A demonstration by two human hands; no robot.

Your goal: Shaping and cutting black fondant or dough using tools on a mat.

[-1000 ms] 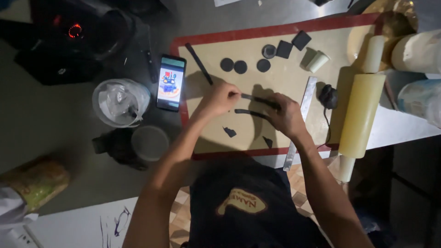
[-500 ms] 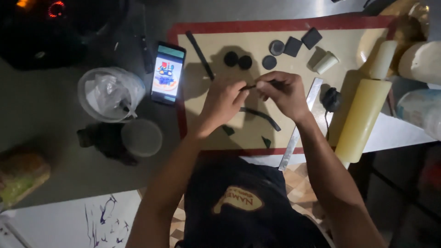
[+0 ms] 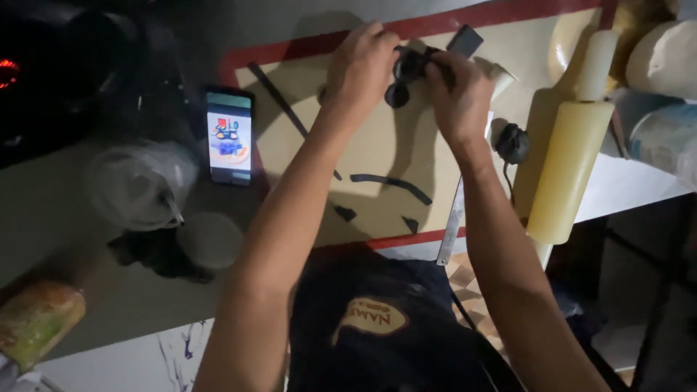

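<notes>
Both hands are up at the far side of a tan work mat [image 3: 377, 152] with a red border, and they meet over a cluster of small black round pieces [image 3: 404, 72]. The left hand [image 3: 361, 65] has its fingers curled down onto the discs, one of which hangs just below its fingertips; the right hand [image 3: 457, 91] is closed in from the other side, pinching at the same dark bits, though the dim light hides exactly how each finger sits. Just beyond the right hand lies a black square piece [image 3: 465, 40], tilted. On the mat nearer the person lie a long curved black strip [image 3: 392, 183], two small black scraps [image 3: 345, 213] and [image 3: 412, 224], and a thin black strip [image 3: 279, 101] running diagonally near the left border. A metal ruler [image 3: 451, 225] lies along the mat's right edge, and beside it a pale yellow rolling pin [image 3: 570, 160] stands nearly lengthwise, with a small black lump [image 3: 512, 142] between them. Left of the mat a phone [image 3: 229, 136] lies face up, its screen lit with a colourful picture. Further left are a clear plastic cup [image 3: 138, 185] with a straw, a round lid [image 3: 209, 239], and at the corner a green and orange package [image 3: 36, 323].
</notes>
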